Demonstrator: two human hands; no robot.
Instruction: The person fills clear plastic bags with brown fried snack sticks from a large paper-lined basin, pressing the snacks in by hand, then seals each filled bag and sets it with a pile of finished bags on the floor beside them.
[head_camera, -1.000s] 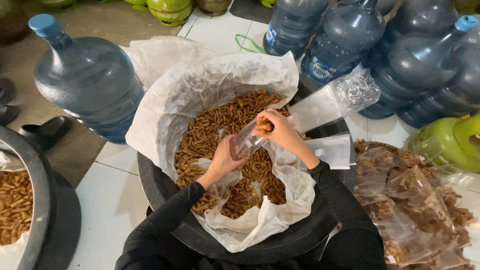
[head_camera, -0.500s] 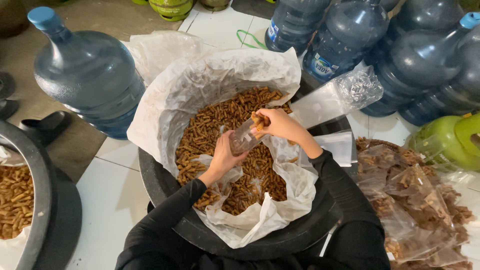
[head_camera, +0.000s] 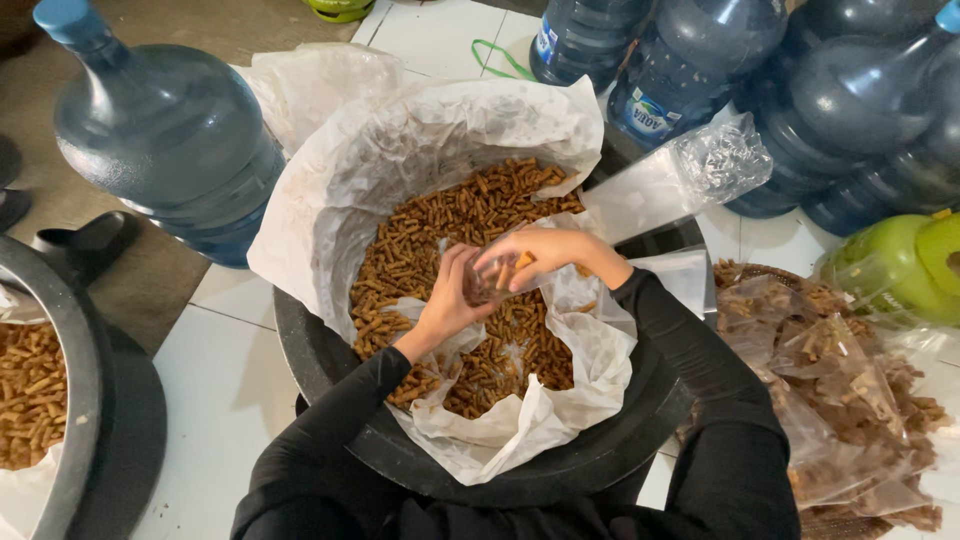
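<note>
A large black basin (head_camera: 330, 390) lined with white paper (head_camera: 400, 150) holds a heap of small brown stick snacks (head_camera: 440, 225). Over the heap my left hand (head_camera: 447, 300) holds a small clear plastic bag (head_camera: 492, 282) from below. My right hand (head_camera: 540, 255) is at the bag's mouth with a few snack pieces in its fingers. Both arms wear black sleeves.
Big blue water jugs stand at the left (head_camera: 170, 130) and along the back right (head_camera: 800, 90). A stack of empty clear bags (head_camera: 690, 170) lies on the basin's rim. Filled snack bags (head_camera: 830, 390) pile up at right. A green container (head_camera: 900, 265) and a second basin of snacks (head_camera: 40, 390) flank the scene.
Both hands have dropped lower over the snacks and the small bag has come down from its tilted position; the right hand now sits at its opening.
</note>
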